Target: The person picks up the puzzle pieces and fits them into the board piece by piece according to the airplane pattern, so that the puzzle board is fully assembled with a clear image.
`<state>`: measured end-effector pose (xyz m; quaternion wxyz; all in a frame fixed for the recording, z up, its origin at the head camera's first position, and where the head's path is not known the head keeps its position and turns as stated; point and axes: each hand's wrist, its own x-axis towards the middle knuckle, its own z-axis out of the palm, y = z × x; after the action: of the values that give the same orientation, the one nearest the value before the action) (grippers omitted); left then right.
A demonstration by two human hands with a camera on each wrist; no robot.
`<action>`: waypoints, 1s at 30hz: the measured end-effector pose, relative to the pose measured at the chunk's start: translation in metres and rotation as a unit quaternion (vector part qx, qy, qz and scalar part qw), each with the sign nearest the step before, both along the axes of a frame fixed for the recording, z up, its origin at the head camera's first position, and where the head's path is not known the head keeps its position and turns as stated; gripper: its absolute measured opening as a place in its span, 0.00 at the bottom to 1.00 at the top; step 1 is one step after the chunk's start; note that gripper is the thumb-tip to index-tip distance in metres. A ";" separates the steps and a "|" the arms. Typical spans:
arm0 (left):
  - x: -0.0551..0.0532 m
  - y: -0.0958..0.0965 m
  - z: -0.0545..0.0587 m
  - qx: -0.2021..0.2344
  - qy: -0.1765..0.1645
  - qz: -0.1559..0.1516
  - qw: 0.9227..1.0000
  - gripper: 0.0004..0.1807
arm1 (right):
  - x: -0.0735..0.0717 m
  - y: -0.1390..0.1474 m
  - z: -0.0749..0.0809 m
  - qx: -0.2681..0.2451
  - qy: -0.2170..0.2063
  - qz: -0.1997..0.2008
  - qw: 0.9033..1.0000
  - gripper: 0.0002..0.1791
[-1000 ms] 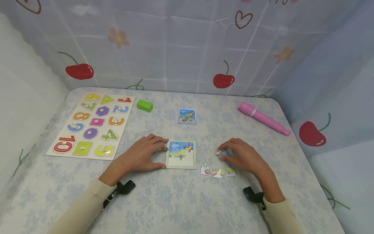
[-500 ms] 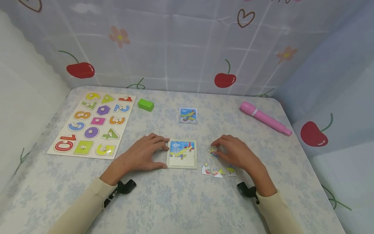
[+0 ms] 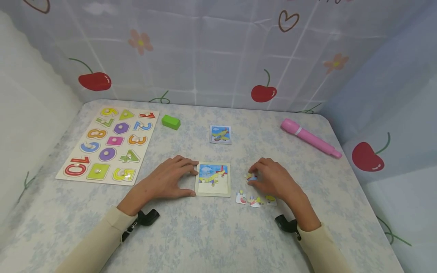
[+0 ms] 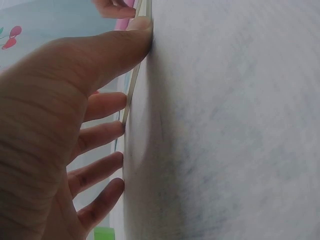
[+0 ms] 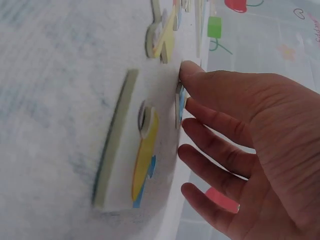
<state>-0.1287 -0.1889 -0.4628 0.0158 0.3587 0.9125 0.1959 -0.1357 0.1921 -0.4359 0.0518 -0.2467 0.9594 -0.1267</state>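
Observation:
In the head view my left hand (image 3: 170,178) rests at the left edge of a square puzzle board (image 3: 229,182). Its thumb and forefinger touch the rim, fingers fairly straight. A partial airplane picture fills the board's upper part; pale bare space shows below. To the right, my right hand (image 3: 274,178) pinches a small blue and yellow jigsaw piece (image 3: 252,177) between thumb and fingers, low at the tabletop. Parts of that piece are hidden by the fingers. Three loose jigsaw pieces lie nearer the person: one left (image 3: 240,197), one middle (image 3: 255,202), one right (image 3: 271,201).
Behind the board lies a small airplane picture card (image 3: 220,135). A number-and-shape peg board (image 3: 107,148) occupies the left, beside a green block (image 3: 171,122). At the back right lies a pink pen-shaped object (image 3: 308,138). Curtains with printed cherries enclose the table.
My right hand has moved left toward the board with the jigsaw piece, whose angle has shifted between frames. My left hand stays at the board's edge.

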 end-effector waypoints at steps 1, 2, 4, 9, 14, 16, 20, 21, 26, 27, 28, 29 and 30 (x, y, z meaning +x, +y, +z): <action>0.000 0.000 0.000 0.000 -0.001 0.000 1.000 0.34 | 0.000 0.000 0.000 -0.001 0.003 0.002 1.000 0.18; 0.000 0.000 0.000 0.000 -0.001 0.000 1.000 0.34 | 0.000 0.000 0.000 -0.003 0.006 0.005 1.000 0.18; 0.000 0.000 0.001 0.000 -0.001 0.000 1.000 0.34 | 0.000 -0.001 0.000 -0.004 0.014 0.013 1.000 0.17; -0.001 0.000 0.001 0.001 -0.002 -0.003 1.000 0.34 | -0.001 -0.007 0.001 -0.005 0.024 0.031 0.999 0.16; -0.001 0.000 0.001 0.000 -0.004 -0.004 1.000 0.34 | -0.003 -0.014 0.004 -0.010 0.025 0.047 0.999 0.15; -0.001 0.000 0.001 0.000 -0.004 -0.004 1.000 0.34 | -0.004 -0.017 0.005 -0.013 0.024 0.053 0.998 0.15; 0.000 0.000 0.001 0.001 -0.002 -0.003 1.000 0.34 | -0.006 -0.025 0.005 -0.016 0.022 0.062 0.998 0.15; -0.001 0.000 0.001 0.001 -0.002 -0.003 1.000 0.34 | -0.006 -0.027 0.005 -0.017 0.021 0.064 0.998 0.15; -0.001 0.000 0.001 0.001 -0.002 -0.002 1.000 0.34 | -0.005 -0.038 0.009 -0.018 0.019 0.076 0.997 0.16; -0.001 0.000 0.001 0.001 -0.002 -0.002 1.000 0.34 | -0.005 -0.040 0.010 -0.017 0.017 0.079 0.997 0.16; -0.001 0.000 0.001 0.000 -0.002 -0.002 1.000 0.34 | -0.006 -0.042 0.011 -0.016 0.015 0.082 0.996 0.16; -0.001 0.000 0.001 0.000 -0.002 -0.002 1.000 0.35 | -0.006 -0.045 0.012 -0.014 0.013 0.085 0.996 0.16; -0.001 0.000 0.001 -0.001 -0.003 -0.002 1.000 0.35 | -0.006 -0.047 0.012 -0.013 0.011 0.088 0.996 0.15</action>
<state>-0.1295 -0.1893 -0.4614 0.0190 0.3598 0.9120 0.1957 -0.1412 0.1450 -0.4235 0.0494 -0.3317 0.9328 -0.1316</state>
